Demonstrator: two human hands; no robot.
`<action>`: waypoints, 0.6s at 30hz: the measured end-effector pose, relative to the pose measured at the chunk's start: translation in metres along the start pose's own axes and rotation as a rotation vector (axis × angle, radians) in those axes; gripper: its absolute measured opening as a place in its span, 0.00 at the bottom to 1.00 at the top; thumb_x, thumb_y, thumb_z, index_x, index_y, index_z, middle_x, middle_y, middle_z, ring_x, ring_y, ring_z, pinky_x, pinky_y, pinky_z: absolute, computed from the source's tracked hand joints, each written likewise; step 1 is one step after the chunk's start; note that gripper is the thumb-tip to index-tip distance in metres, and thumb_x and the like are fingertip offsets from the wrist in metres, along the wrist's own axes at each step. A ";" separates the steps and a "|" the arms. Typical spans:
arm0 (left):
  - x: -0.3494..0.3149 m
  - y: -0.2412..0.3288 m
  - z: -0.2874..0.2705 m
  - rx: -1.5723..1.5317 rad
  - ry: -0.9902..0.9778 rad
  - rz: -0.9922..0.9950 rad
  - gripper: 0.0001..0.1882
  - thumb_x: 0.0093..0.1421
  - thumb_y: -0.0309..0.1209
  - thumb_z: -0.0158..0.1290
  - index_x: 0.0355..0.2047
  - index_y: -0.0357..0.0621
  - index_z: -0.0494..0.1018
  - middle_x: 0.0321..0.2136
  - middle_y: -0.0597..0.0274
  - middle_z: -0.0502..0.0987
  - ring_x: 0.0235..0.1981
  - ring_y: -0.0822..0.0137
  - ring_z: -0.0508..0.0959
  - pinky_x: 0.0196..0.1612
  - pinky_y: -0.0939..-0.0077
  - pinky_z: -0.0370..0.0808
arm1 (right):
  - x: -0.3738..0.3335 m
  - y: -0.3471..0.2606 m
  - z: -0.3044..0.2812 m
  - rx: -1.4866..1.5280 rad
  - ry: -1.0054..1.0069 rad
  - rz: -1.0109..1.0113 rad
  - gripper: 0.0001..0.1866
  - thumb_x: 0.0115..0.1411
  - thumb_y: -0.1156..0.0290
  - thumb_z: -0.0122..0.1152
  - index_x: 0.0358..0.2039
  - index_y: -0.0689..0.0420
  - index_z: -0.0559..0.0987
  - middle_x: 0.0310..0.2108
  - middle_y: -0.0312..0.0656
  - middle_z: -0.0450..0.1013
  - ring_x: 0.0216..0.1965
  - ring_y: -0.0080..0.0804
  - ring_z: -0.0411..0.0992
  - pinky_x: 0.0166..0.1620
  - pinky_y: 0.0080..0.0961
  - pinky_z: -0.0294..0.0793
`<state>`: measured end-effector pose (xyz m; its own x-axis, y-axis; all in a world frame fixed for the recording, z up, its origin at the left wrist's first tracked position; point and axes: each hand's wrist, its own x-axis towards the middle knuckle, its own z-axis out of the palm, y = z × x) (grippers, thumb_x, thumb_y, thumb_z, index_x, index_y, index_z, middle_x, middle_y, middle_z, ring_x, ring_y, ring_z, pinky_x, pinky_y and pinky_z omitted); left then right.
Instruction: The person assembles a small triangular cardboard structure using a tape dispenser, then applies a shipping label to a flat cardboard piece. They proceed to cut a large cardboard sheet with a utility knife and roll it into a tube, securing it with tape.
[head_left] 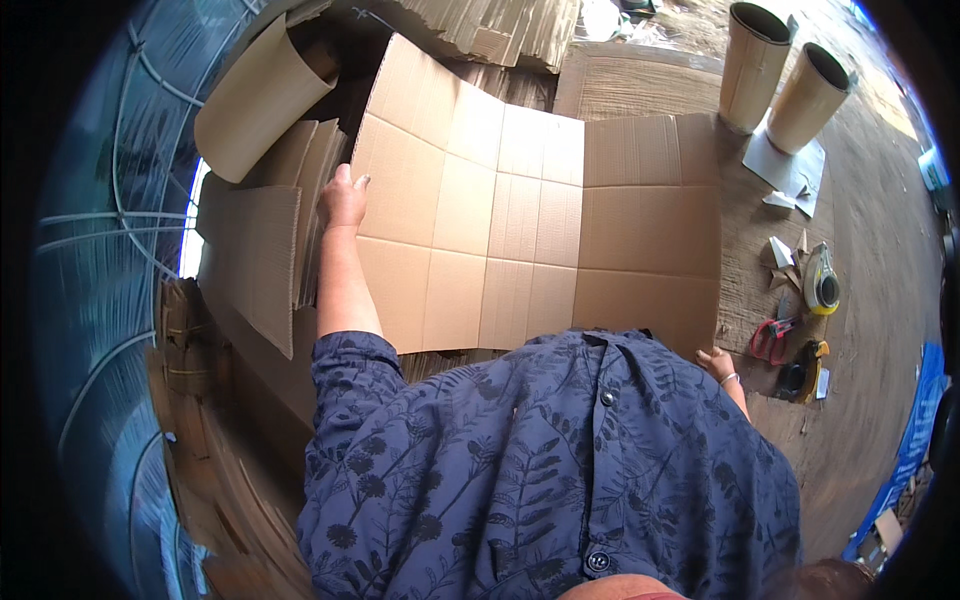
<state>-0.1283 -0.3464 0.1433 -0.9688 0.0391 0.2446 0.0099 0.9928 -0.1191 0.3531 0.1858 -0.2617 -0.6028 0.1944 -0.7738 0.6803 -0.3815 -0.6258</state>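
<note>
A large creased cardboard sheet (535,215) lies spread out before me, its left part raised and its right part reaching over the wooden table. My left hand (343,198) is closed on the sheet's left edge, with the thumb showing near the rim. At the near right corner, my right hand (716,362) grips the edge of the same sheet; a thin bangle circles that wrist, and my body hides part of the arm. Just left of my left hand stands a stack of folded cardboard (262,245).
On the table (860,220) at right are two cardboard tubes (808,98), a tape dispenser (821,280), red-handled scissors (771,340) and a black-and-yellow tool (803,375). A curved cardboard piece (255,100) stands at far left. More stacked cardboard (490,30) lies at the back.
</note>
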 end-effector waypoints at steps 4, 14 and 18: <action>0.005 -0.018 0.000 -0.146 0.105 0.026 0.20 0.55 0.43 0.59 0.44 0.48 0.70 0.35 0.44 0.78 0.39 0.42 0.78 0.39 0.50 0.74 | -0.038 -0.024 0.020 -0.310 0.089 -0.004 0.17 0.55 0.75 0.66 0.46 0.63 0.77 0.40 0.38 0.77 0.38 0.25 0.73 0.42 0.21 0.73; -0.006 0.120 0.036 -0.084 0.561 0.505 0.17 0.56 0.33 0.58 0.46 0.45 0.72 0.41 0.55 0.75 0.43 0.55 0.73 0.46 0.60 0.70 | 0.038 0.030 0.012 -0.240 0.093 0.141 0.22 0.54 0.67 0.69 0.46 0.65 0.76 0.38 0.39 0.78 0.36 0.24 0.73 0.40 0.22 0.72; -0.110 0.199 0.194 -0.307 -0.417 0.551 0.32 0.56 0.44 0.57 0.58 0.48 0.64 0.58 0.49 0.66 0.61 0.48 0.62 0.62 0.60 0.63 | 0.053 0.046 0.020 -0.644 0.021 0.192 0.28 0.58 0.56 0.63 0.49 0.67 0.74 0.43 0.47 0.77 0.45 0.35 0.75 0.47 0.28 0.73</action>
<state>-0.0673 -0.1748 -0.0938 -0.8163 0.5536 -0.1646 0.5296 0.8312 0.1692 0.3441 0.1605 -0.3295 -0.4426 0.1973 -0.8747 0.8914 0.2029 -0.4053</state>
